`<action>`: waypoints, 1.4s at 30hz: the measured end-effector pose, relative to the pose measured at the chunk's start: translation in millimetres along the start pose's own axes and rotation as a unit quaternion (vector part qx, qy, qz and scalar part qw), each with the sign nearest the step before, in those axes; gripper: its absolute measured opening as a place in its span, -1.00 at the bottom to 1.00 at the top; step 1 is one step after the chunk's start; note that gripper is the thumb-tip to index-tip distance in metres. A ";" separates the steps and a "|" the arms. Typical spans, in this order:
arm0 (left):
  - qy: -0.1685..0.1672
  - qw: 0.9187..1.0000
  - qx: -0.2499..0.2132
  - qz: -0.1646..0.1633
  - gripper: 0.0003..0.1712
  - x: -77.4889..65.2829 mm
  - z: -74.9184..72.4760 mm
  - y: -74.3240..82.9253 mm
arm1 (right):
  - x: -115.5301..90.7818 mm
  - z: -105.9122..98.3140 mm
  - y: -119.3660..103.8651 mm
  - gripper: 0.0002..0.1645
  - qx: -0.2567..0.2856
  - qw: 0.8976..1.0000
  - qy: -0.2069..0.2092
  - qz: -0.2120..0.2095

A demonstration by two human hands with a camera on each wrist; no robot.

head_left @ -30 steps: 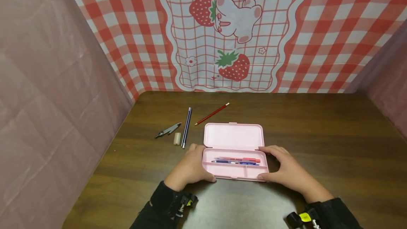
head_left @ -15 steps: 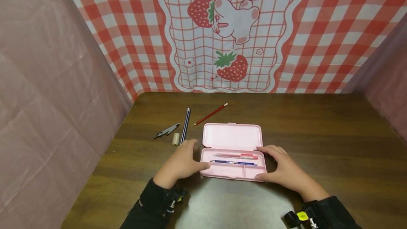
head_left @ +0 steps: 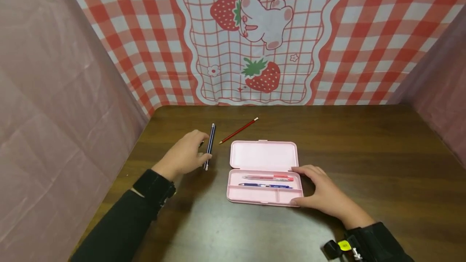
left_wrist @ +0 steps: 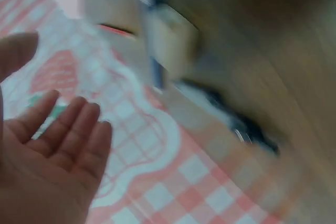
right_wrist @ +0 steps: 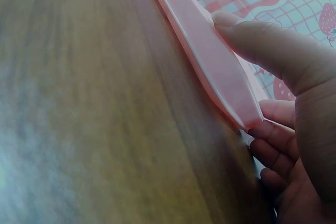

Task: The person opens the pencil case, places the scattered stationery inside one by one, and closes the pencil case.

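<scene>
Pink case (head_left: 263, 155) smooth, rectangular, round-cornered; right hand (head_left: 327, 194) grips end.

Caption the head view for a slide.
Right hand holds an open pink case with two pens inside; left hand is at the dark pencils.

Free room about the pink case (head_left: 251, 194): bare tabletop (head_left: 233, 231) allowed passage in front of it and beyond its far right corner; to its left, the left hand (head_left: 183, 155) and dark pencils (head_left: 210, 144) intervened, the red pencil (head_left: 238, 131) lay obliquely behind its far left corner, and the right hand (head_left: 323, 192) barred its right edge
</scene>
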State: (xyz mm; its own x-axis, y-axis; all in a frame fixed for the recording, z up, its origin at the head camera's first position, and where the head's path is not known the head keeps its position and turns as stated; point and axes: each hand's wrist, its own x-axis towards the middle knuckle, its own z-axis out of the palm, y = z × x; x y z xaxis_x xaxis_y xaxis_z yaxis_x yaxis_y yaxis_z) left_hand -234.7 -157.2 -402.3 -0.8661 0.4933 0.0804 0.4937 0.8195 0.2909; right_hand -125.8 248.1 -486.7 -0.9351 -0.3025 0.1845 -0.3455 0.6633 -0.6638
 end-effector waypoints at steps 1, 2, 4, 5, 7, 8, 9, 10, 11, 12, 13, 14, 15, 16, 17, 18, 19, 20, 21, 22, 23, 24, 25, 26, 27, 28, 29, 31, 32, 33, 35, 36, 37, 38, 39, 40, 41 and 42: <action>-0.006 1.000 0.014 0.016 -0.40 3.0 -0.3 -5.0 | 0.2 0.2 -0.4 0.05 0.001 1.000 -0.001 0.002; -0.012 0.999 0.027 0.028 -0.42 5.8 -0.6 -9.5 | 0.4 0.4 -0.8 0.05 0.000 1.000 -0.002 0.003; -0.022 0.997 0.055 0.041 -0.46 11.4 0.4 -19.0 | 0.5 1.2 -1.0 0.05 -0.001 1.000 -0.005 0.006; -0.028 0.996 0.067 0.042 -0.48 14.1 1.2 -23.4 | 0.7 1.8 -0.8 0.06 -0.001 1.000 -0.005 0.006; -0.041 0.996 0.077 0.036 -0.49 19.3 2.7 -30.4 | 1.1 2.6 -0.6 0.06 -0.002 1.000 -0.004 0.004; -0.045 0.995 0.079 0.032 -0.48 21.9 3.6 -32.7 | 1.4 2.7 -0.6 0.06 -0.002 1.000 -0.003 0.003; -0.050 0.995 0.078 0.025 -0.47 25.0 4.9 -34.7 | 1.6 2.8 -0.4 0.06 -0.002 1.000 -0.002 0.002; -0.054 0.995 0.077 0.017 -0.47 27.8 6.2 -36.2 | 1.9 2.6 -0.6 0.06 -0.002 1.000 -0.003 0.001; -0.059 0.995 0.074 0.009 -0.46 30.6 7.4 -37.4 | 2.3 2.3 -0.8 0.06 -0.003 1.000 -0.003 0.000; -0.062 0.995 0.072 0.004 -0.48 33.4 8.8 -38.9 | 2.7 1.9 -1.2 0.06 -0.004 1.000 -0.003 -0.001; -0.064 0.995 0.070 -0.003 -0.49 36.9 9.6 -39.2 | 2.4 1.2 -1.1 0.06 -0.004 1.000 -0.002 -0.001; -0.066 0.995 0.070 -0.009 -0.51 39.9 10.2 -40.0 | 2.3 0.6 -1.1 0.05 -0.005 1.000 -0.003 0.000; -0.068 0.995 0.071 -0.014 -0.54 42.7 10.8 -41.6 | 2.2 0.1 -1.1 0.05 -0.005 1.000 -0.003 0.000; -0.070 0.995 0.072 -0.018 -0.58 44.6 10.6 -43.6 | 2.1 -0.3 -1.5 0.06 -0.006 1.000 -0.004 0.002; -0.071 0.994 0.075 -0.021 -0.63 46.2 10.5 -46.4 | 2.2 -0.5 -1.7 0.06 -0.006 1.000 -0.004 0.003; -0.073 0.994 0.077 -0.024 -0.68 47.2 10.3 -49.5 | 2.2 -0.5 -1.9 0.06 -0.006 1.000 -0.004 0.003; -0.077 0.994 0.077 -0.029 -0.72 47.9 10.1 -52.9 | 2.4 -0.4 -2.1 0.06 -0.006 1.000 -0.004 0.003; -0.081 0.993 0.076 -0.033 -0.76 47.9 10.2 -56.9 | 2.5 -0.1 -2.2 0.06 -0.005 1.000 -0.005 0.003; -0.086 0.993 0.074 -0.036 -0.79 47.7 10.5 -61.3 | 2.7 0.2 -2.1 0.06 -0.004 1.000 -0.004 0.002; -0.092 0.993 0.066 -0.040 -0.82 47.0 10.5 -65.4 | 2.8 0.5 -2.0 0.06 -0.004 1.000 -0.005 0.001; -0.097 0.993 0.056 -0.044 -0.83 46.3 10.5 -69.2 | 3.0 0.9 -1.8 0.06 -0.003 1.000 -0.004 0.000; -0.103 0.993 0.045 -0.048 -0.83 45.4 10.5 -72.7 | 3.1 1.2 -1.5 0.06 -0.002 1.000 -0.004 -0.001; -0.108 0.992 0.030 -0.052 -0.82 44.5 10.3 -75.4 | 3.1 1.2 -1.3 0.06 -0.001 1.000 -0.003 -0.001; -0.114 0.992 0.015 -0.057 -0.79 43.5 9.7 -77.5 | 2.9 0.9 -1.1 0.06 -0.001 1.000 -0.003 0.000; -0.118 0.991 0.004 -0.060 -0.76 43.0 9.7 -79.5 | 2.8 0.6 -0.7 0.06 -0.002 1.000 -0.003 0.000; -0.124 0.990 -0.008 -0.066 -0.73 41.8 9.0 -80.6 | 3.0 0.6 -0.8 0.06 -0.001 1.000 -0.002 0.001; -0.129 0.989 -0.017 -0.072 -0.71 40.9 8.9 -81.7 | 3.1 0.7 -0.7 0.06 -0.001 1.000 -0.003 0.002; -0.140 0.986 -0.030 -0.087 -0.67 39.5 9.0 -82.3 | 3.2 0.5 -0.5 0.06 -0.003 1.000 -0.004 0.004; -0.143 0.985 -0.031 -0.093 -0.66 39.0 9.6 -82.4 | 3.1 0.4 -0.5 0.06 -0.004 1.000 -0.005 0.005; -0.145 0.984 -0.030 -0.099 -0.65 38.7 10.4 -82.0 | 3.1 0.5 -0.4 0.06 -0.005 1.000 -0.006 0.006; -0.150 0.982 -0.023 -0.108 -0.63 38.1 12.7 -80.4 | 2.8 0.6 -0.4 0.06 -0.006 1.000 -0.009 0.008; -0.152 0.982 -0.013 -0.109 -0.62 38.0 14.3 -79.4 | 2.7 0.7 -0.5 0.06 -0.006 1.000 -0.009 0.008; -0.153 0.982 -0.003 -0.111 -0.62 38.0 15.7 -78.0 | 2.6 0.4 -0.7 0.06 -0.007 1.000 -0.010 0.009; -0.155 0.982 0.010 -0.110 -0.62 38.3 17.6 -76.6 | 2.5 0.2 -0.8 0.06 -0.007 1.000 -0.010 0.009; -0.157 0.981 0.022 -0.110 -0.62 38.4 19.5 -75.1 | 2.4 0.2 -0.8 0.07 -0.007 1.000 -0.010 0.009; -0.158 0.981 0.031 -0.110 -0.63 38.7 21.4 -73.7 | 2.3 0.2 -0.9 0.06 -0.007 1.000 -0.011 0.009; -0.158 0.980 0.039 -0.111 -0.64 38.9 23.2 -72.5 | 2.3 0.3 -0.9 0.06 -0.007 1.000 -0.011 0.009; -0.157 0.980 0.045 -0.112 -0.64 39.3 25.0 -71.5 | 2.3 0.4 -0.9 0.06 -0.006 1.000 -0.011 0.009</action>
State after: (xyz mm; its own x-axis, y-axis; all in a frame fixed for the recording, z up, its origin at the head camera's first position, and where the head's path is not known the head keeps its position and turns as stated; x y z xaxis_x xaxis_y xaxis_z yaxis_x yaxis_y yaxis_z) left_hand -302.1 -189.2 -443.7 -0.8938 0.3522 -0.2775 0.3111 0.9328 0.1820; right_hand -127.6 246.5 -486.0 -0.9395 -0.3050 0.1561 -0.3292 0.6774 -0.6579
